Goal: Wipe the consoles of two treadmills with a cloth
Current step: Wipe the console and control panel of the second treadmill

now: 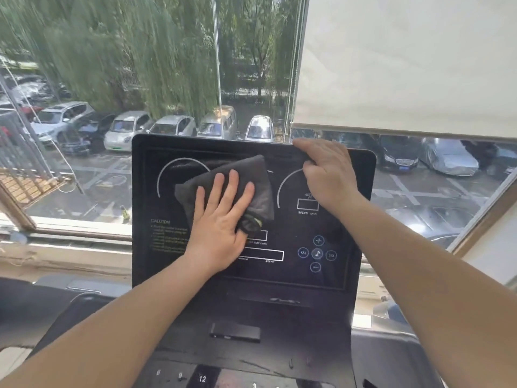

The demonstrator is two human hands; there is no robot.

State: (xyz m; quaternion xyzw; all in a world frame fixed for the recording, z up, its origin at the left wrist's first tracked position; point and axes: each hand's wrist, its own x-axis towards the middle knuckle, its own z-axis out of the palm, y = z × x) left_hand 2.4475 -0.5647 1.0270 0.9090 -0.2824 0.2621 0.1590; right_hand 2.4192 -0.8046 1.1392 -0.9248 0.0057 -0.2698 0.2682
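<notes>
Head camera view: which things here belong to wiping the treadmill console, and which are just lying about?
Part of the job:
- grey cloth
- treadmill console
- left hand, pressing the cloth flat on the console
- right hand, gripping the console's top edge

Just there:
- small black device on the ledge below the console
- roller blind
- parked cars outside the window

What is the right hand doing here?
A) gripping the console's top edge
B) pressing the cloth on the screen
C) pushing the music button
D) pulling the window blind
A: the right hand curls over the top edge of the console, while the left hand presses the cloth flat.
</notes>
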